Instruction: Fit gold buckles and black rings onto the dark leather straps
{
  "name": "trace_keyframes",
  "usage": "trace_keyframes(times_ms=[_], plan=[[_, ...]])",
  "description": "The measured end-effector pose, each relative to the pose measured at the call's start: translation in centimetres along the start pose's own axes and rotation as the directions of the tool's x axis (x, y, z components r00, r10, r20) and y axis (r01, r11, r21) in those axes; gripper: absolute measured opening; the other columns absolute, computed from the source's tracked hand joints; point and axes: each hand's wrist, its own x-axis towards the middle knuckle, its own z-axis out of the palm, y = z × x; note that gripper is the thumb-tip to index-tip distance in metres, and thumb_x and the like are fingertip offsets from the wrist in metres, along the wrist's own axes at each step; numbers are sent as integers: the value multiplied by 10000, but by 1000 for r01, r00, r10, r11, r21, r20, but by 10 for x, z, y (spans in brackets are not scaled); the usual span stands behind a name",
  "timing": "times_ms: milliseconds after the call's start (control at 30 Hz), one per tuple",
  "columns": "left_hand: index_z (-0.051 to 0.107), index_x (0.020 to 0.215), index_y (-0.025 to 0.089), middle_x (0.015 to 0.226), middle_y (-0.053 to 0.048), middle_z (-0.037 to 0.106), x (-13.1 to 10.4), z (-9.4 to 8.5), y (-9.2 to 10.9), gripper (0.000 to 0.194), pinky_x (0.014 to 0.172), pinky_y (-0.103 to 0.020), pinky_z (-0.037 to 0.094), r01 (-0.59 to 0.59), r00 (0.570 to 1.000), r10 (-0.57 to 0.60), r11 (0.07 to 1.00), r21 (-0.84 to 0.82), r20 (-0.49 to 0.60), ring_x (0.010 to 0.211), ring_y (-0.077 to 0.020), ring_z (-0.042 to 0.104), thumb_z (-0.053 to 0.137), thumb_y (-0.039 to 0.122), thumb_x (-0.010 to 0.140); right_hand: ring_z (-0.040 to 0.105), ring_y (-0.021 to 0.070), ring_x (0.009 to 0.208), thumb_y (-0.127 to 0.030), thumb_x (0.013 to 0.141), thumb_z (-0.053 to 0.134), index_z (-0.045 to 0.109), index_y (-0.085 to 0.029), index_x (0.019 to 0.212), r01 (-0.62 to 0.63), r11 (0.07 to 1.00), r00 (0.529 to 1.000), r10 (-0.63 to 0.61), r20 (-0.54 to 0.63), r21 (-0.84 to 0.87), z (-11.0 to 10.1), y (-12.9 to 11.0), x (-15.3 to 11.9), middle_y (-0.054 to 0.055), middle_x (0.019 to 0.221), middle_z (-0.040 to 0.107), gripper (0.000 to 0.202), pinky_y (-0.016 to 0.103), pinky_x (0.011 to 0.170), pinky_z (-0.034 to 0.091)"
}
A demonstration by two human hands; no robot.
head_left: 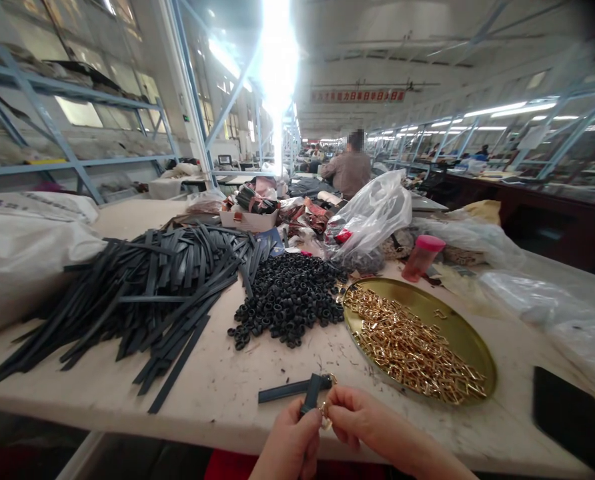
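At the table's near edge, my left hand [292, 437] is closed round a short dark strap [311, 393], which sticks up past the thumb. The fingers of my right hand [360, 417] pinch a small gold buckle [323, 410] at the strap's lower end; fingertips partly hide it. Just beyond, another dark strap [281, 391] lies on the table, with a gold piece [332, 379] at its right end. A heap of black loops [292, 293] is farther off. To the right, a round gold tray [488, 353] holds many gold buckles [412, 340].
Many loose dark straps [172, 267] are piled at the left beside a white sack [22, 260]. A pink-lidded jar [422, 259] and a clear plastic bag [377, 213] stand behind the tray. A black flat object [567, 413] lies at right. Farther back sits a person [350, 173].
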Motion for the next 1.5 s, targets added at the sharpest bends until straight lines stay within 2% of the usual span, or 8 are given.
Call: trace_keyframes(times_ms=[133, 367, 467, 600, 867, 1100, 1333, 1500], plan=[[371, 693, 221, 303, 153, 300, 4, -2, -4, 297, 238, -148, 141, -29, 995, 38, 995, 93, -97, 216, -21, 177, 545, 457, 644, 362, 57, 383, -198, 631, 515, 451, -198, 671, -33, 993, 999, 31, 24, 111, 7, 7, 1, -107, 439, 422, 75, 171, 394, 280], [400, 739, 212, 329, 140, 320, 7, -7, -4, 209, 271, -164, 124, -40, 992, 59, 985, 170, -109, 238, -38, 189, 461, 410, 711, 418, 53, 389, -421, 683, 616, 430, -193, 647, 9, 957, 999, 7, -54, 290, 13, 14, 10, -72, 481, 526, 297, 173, 407, 311], [435, 732, 199, 414, 104, 405, 10, -9, -4, 156, 325, -177, 245, -56, 976, 116, 952, 300, -185, 304, -58, 302, 462, 351, 709, 423, 47, 385, -434, 679, 635, 431, -190, 666, -13, 929, 999, 24, -26, 370, 14, 21, 14, -65, 497, 546, 319, 162, 392, 315], [502, 712, 166, 646, 6, 562, 6, -9, 6, 74, 605, -217, 396, -156, 944, 293, 798, 582, -150, 638, -134, 523, 459, 226, 710, 433, 34, 372, -433, 652, 677, 456, -173, 662, -35, 891, 999, 21, 37, 453, 16, 33, 19, -58, 515, 560, 342, 152, 382, 336], [510, 855, 195, 751, -37, 636, -3, -17, 14, 205, 621, -242, 376, -112, 964, 262, 540, 834, -40, 706, -186, 584, 357, 325, 819, 526, 41, 454, -307, 657, 718, 541, -154, 666, -65, 639, 985, 165, -54, 767, 17, 38, 24, -47, 569, 603, 234, 154, 463, 426], [480, 701, 192, 653, -15, 551, 5, -28, -5, 240, 595, -237, 344, -81, 975, 218, 561, 824, -53, 631, -164, 503, 322, 332, 816, 616, 115, 723, -269, 585, 775, 644, -147, 694, 165, 495, 966, 94, -242, 853, 22, 26, 22, 6, 725, 679, 209, 228, 731, 482], [554, 753, 176, 748, -45, 616, 0, -16, 7, 242, 647, -248, 352, -133, 977, 214, 632, 764, -6, 710, -190, 531, 368, 316, 821, 595, 111, 631, -266, 454, 836, 628, -186, 720, 207, 524, 945, 111, -307, 826, 40, 39, 26, -27, 683, 649, 347, 225, 650, 469], [523, 746, 169, 738, -49, 600, -10, -15, 11, 220, 632, -253, 348, -135, 981, 191, 595, 792, 23, 693, -188, 520, 374, 309, 825, 523, 81, 542, -316, 503, 815, 630, -168, 689, 243, 607, 933, 69, -354, 757, 40, 42, 20, -30, 628, 620, 301, 194, 541, 429]])
